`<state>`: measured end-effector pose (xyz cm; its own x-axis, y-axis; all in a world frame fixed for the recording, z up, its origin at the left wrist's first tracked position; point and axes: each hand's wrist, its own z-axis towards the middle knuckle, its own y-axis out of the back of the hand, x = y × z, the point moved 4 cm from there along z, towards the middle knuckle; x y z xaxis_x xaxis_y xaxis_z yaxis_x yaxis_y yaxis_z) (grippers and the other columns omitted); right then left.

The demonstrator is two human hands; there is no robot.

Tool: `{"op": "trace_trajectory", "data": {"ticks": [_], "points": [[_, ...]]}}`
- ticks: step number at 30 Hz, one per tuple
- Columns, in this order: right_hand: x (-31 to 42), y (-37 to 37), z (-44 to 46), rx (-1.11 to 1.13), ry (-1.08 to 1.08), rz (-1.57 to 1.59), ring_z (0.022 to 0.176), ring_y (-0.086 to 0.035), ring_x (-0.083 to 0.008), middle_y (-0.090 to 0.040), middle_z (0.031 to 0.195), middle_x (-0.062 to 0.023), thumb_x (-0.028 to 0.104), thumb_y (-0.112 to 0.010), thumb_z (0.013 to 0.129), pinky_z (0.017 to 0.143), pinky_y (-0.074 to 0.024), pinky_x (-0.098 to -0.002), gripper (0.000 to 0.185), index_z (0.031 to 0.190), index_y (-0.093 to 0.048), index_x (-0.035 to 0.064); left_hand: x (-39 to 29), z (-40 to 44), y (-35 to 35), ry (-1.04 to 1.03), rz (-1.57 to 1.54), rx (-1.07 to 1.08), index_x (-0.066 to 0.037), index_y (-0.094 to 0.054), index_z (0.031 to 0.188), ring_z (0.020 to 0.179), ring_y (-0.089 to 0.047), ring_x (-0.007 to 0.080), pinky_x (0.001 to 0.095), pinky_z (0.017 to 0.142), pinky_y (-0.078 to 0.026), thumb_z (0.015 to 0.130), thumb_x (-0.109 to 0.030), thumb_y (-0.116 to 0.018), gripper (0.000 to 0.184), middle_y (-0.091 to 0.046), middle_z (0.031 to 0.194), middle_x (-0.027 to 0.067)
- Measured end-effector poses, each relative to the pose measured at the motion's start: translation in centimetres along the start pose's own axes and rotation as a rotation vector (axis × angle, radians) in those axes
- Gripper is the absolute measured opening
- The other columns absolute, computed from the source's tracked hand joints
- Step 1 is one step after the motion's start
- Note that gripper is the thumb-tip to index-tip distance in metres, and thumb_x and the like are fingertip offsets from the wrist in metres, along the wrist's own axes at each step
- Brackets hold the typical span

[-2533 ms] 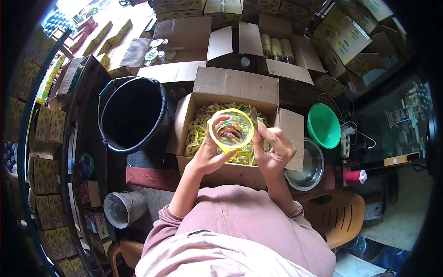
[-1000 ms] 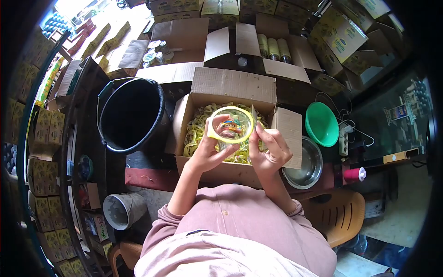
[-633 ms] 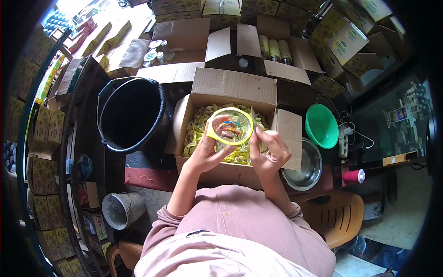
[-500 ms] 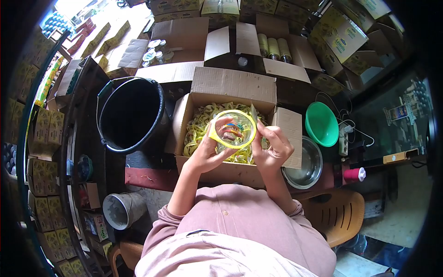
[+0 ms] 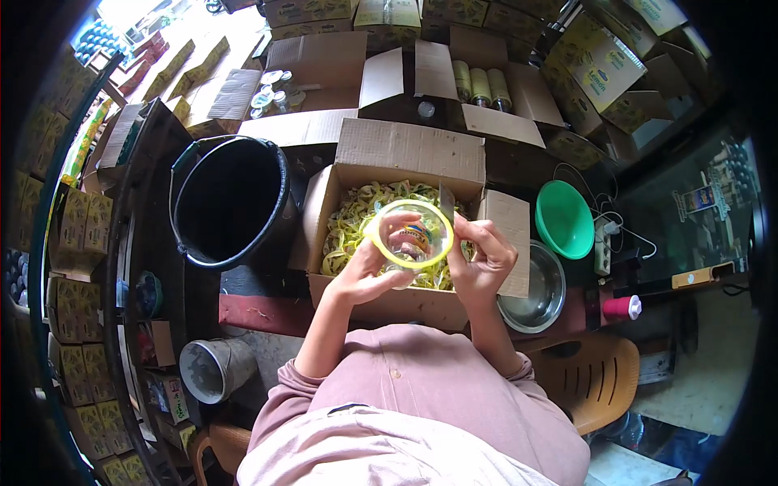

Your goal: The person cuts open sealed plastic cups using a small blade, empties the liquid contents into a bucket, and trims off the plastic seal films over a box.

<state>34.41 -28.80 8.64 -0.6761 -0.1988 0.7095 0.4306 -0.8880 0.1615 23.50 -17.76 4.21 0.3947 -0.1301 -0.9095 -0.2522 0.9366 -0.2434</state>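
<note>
A clear container with a yellow rim (image 5: 415, 261) and a colourful label is held over an open cardboard box (image 5: 412, 150). My left hand (image 5: 365, 267) is wrapped round its left side, and fingers show through the clear wall. My right hand (image 5: 483, 257) pinches a thin blade-like piece (image 5: 446, 202) against the right of the rim. Inside the box lie many yellow-and-white printed strips (image 5: 344, 231), partly covered by the container and my hands.
A black bucket (image 5: 231, 202) stands left of the box. To the right are a green bowl (image 5: 565, 219), a metal bowl (image 5: 535, 296) and a pink spool (image 5: 620, 308). Behind sit open cartons with jars (image 5: 279, 97) and yellow cans (image 5: 480, 87). A grey bucket (image 5: 211, 371) is lower left.
The container has shifted slightly right and down, and its label shows at a different angle. My right hand stays beside the rim with the thin piece.
</note>
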Motion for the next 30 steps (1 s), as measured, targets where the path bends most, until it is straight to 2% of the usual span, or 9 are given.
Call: {"op": "trace_trajectory", "data": {"ticks": [4, 10, 13, 19, 22, 30], "points": [[0.8, 0.1, -0.3, -0.026, -0.04, -0.033, 0.058, -0.059, -0.0121, -0.061, 0.067, -0.0074, -0.005, -0.067, 0.068, 0.056, -0.0468, -0.0228, 0.017, 0.085, -0.066, -0.0013, 0.6, 0.1, 0.7, 0.001, -0.224, -0.048, -0.001, -0.03, 0.126, 0.105, -0.046, 0.0189, 0.0318, 0.087, -0.041, 0.069, -0.012, -0.064, 0.067, -0.038, 0.118, 0.01], [2.4, -0.4, -0.8, -0.018, 0.049, -0.11, 0.061, -0.061, -0.0133, -0.061, 0.067, -0.0075, -0.004, -0.068, 0.068, 0.056, -0.049, -0.0238, 0.018, 0.085, -0.065, 0.0005, 0.3, 0.0, 0.3, -0.063, -0.103, -0.146, -0.002, -0.032, 0.124, 0.108, -0.043, 0.0173, 0.0311, 0.089, -0.041, 0.068, -0.01, -0.071, 0.069, -0.039, 0.116, 0.0081], [2.5, -0.5, -1.0, -0.005, 0.063, -0.133, 0.06, -0.061, -0.0144, -0.061, 0.067, -0.0071, -0.004, -0.068, 0.067, 0.055, -0.0492, -0.0248, 0.02, 0.086, -0.065, 0.0019, 0.1, 0.1, 0.2, -0.076, -0.084, -0.121, -0.002, -0.032, 0.124, 0.109, -0.042, 0.0168, 0.0308, 0.091, -0.038, 0.07, -0.009, -0.07, 0.066, -0.038, 0.115, 0.0078], [2.6, -0.7, -0.8, -0.035, 0.159, -0.188, 0.059, -0.06, -0.0152, -0.06, 0.068, -0.0062, -0.004, -0.068, 0.066, 0.055, -0.0487, -0.0256, 0.023, 0.088, -0.066, 0.0029, 0.7, -0.2, 0.3, -0.008, -0.029, -0.128, -0.002, -0.033, 0.123, 0.111, -0.04, 0.018, 0.0312, 0.096, -0.033, 0.07, -0.008, -0.07, 0.065, -0.038, 0.116, 0.0083], [2.7, -0.6, -0.4, -0.032, 0.153, -0.199, 0.059, -0.06, -0.0149, -0.06, 0.068, -0.0062, -0.005, -0.068, 0.066, 0.055, -0.0485, -0.0253, 0.024, 0.088, -0.066, 0.0029, 0.4, -0.2, 0.3, -0.017, 0.062, -0.103, -0.003, -0.034, 0.123, 0.113, -0.039, 0.0181, 0.0312, 0.096, -0.033, 0.07, -0.008, -0.07, 0.064, -0.037, 0.117, 0.0084], [2.1, -0.4, -0.7, 0.023, 0.097, -0.152, 0.059, -0.06, -0.0145, -0.06, 0.068, -0.0066, -0.006, -0.068, 0.066, 0.055, -0.0477, -0.0249, 0.024, 0.088, -0.066, 0.0023, 0.4, -0.1, 0.6, 0.012, 0.038, -0.105, -0.003, -0.034, 0.122, 0.112, -0.041, 0.0174, 0.0306, 0.095, -0.034, 0.071, -0.008, -0.069, 0.062, -0.038, 0.117, 0.0086]]}}
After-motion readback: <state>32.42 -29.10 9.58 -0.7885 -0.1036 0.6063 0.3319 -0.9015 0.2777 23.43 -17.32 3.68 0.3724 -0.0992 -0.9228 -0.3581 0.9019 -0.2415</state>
